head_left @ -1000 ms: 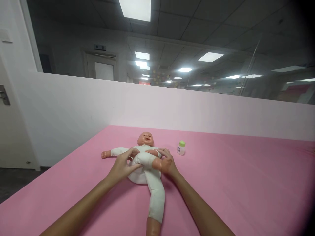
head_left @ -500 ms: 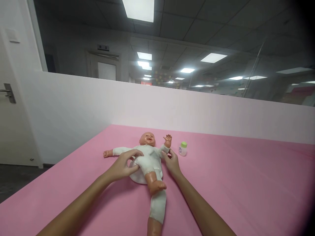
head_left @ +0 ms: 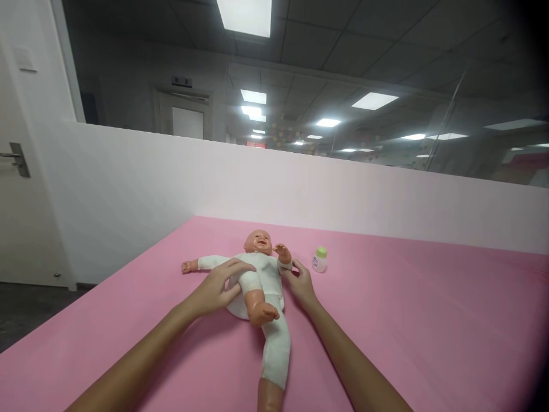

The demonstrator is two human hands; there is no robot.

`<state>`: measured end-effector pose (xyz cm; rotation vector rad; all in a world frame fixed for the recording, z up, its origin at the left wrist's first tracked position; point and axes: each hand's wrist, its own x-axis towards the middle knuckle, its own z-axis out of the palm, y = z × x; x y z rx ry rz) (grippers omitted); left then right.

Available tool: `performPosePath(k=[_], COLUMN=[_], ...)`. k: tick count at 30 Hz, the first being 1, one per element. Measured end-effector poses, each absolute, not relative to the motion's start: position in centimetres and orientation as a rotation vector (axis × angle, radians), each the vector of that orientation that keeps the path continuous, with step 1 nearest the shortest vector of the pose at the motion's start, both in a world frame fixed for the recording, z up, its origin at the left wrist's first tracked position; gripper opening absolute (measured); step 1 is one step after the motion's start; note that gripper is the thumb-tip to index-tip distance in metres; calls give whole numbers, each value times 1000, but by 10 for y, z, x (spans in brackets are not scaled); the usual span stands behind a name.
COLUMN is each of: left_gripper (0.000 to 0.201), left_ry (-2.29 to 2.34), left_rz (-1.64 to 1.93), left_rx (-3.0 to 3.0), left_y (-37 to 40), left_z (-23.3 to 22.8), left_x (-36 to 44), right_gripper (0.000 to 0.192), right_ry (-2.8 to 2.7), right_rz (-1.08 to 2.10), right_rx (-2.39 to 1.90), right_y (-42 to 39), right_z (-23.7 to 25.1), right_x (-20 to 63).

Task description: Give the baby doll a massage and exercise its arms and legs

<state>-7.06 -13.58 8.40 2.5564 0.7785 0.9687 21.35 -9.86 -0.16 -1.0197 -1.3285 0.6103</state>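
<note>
Seen from the head camera, a baby doll (head_left: 258,274) in a white cloth suit is being kept on its back on a pink padded table top (head_left: 407,320), its head lying toward the far white partition wall (head_left: 300,183) and its legs toward the viewer. The left hand (head_left: 217,288) is being laid, fingers spread and unclenched, against the doll's hip and bent thigh on that side, touching the white cloth without closing round it. The doll's bent leg is being held up with the bare foot (head_left: 262,312) raised above the belly, while the other leg is being left stretched out straight toward the near edge of the view. The right hand (head_left: 300,281) is being pressed against the doll's other flank, its fingertips (head_left: 286,273) touching the sleeve just below the raised little arm; whether anything is being pinched there cannot be told. One doll arm is lying flat, out to the side on the pink surface. A small white bottle with a green cap (head_left: 319,260) is standing upright near the doll's head, apart from both hands. A door handle (head_left: 17,158) is showing at the far left edge.
</note>
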Motion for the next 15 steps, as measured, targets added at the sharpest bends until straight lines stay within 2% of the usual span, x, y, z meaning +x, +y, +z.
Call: performPosePath(k=[10,15], left_gripper=[39,48], left_ry=[811,899], left_rz=[1012,1069], left_rx=[2601,2767], left_y=[-140,-143], left_z=[81,81], left_x=[-66,-64], right_gripper=[34,33], right_ry=[-1280,-1299], right_rz=[632,626], right_rx=[-1011,-1001], right_y=[-103,-104], right_z=[3,3], right_x=[214,214])
